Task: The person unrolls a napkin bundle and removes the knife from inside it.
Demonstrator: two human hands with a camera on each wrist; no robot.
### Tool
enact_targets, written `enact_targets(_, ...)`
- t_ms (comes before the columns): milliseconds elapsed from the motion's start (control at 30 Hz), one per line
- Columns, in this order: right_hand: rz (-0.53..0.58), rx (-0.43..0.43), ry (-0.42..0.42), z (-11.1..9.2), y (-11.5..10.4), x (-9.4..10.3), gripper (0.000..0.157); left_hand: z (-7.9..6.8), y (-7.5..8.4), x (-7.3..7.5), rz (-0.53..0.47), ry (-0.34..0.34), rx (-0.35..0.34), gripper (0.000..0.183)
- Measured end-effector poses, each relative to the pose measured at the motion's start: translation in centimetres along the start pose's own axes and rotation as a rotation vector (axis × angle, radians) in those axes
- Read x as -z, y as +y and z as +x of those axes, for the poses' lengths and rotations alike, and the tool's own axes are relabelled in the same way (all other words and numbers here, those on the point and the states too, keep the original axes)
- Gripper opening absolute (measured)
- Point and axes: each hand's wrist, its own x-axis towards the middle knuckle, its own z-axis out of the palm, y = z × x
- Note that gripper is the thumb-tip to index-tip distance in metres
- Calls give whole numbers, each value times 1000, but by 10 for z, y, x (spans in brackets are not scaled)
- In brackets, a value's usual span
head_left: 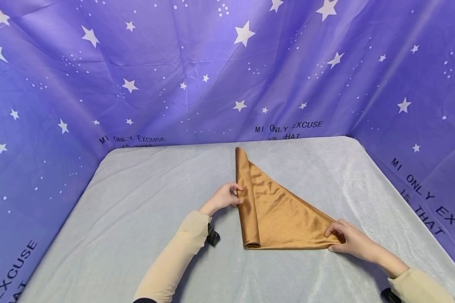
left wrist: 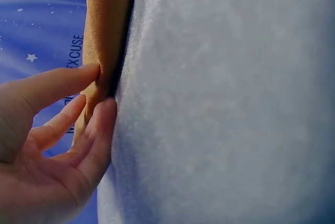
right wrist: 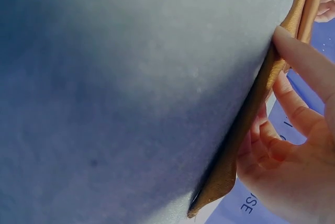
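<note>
A shiny golden-brown cloth [head_left: 284, 214] lies on the table in a folded triangular shape. Its left side forms a flattened roll [head_left: 246, 198], standing a little above the rest. My left hand [head_left: 224, 197] pinches the roll's left edge, about midway along it; the thumb and fingertips meet the fabric in the left wrist view. At the cloth's right corner, my right hand [head_left: 354, 242] holds the lower edge between thumb and fingers. The right wrist view shows the fingers along the cloth edge [right wrist: 246, 130], with a corner hanging past them.
Pale grey plush fabric covers the table [head_left: 155, 181]. A purple curtain [head_left: 197, 63] with white stars and black lettering hangs behind and along both sides. Each wrist carries a black camera mount, such as the one beside the left sleeve [head_left: 182, 252].
</note>
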Motion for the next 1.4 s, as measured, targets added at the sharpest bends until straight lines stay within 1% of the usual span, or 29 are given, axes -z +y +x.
enact_targets(67,1,-2,-4,0,0,0,36,0,1,0,62,25,-39,28)
enact_targets(133,3,-4,-6,-1,0,0,36,0,2,1,101,49,-83,24)
enact_targets(200,11,-6,-10,0,1,0,36,0,3,1,120,69,-112,21)
enact_targets(267,17,-4,-12,0,1,0,36,1,5,1,129,83,-126,19)
enact_targets(367,22,2,-13,0,2,0,37,2,9,-1,151,93,-146,18)
enact_targets(600,29,16,0,0,2,0,37,6,17,-8,167,70,-253,17)
enact_targets(767,17,12,1,0,1,0,36,9,18,-13,206,54,-270,19)
enact_targets(933,14,12,-3,0,0,0,36,11,19,-16,253,37,-262,22)
enact_targets(1167,12,10,-3,0,0,0,36,14,16,-19,328,23,-274,24)
enact_targets(1400,18,7,2,1,0,0,36,16,13,-20,393,12,-248,30)
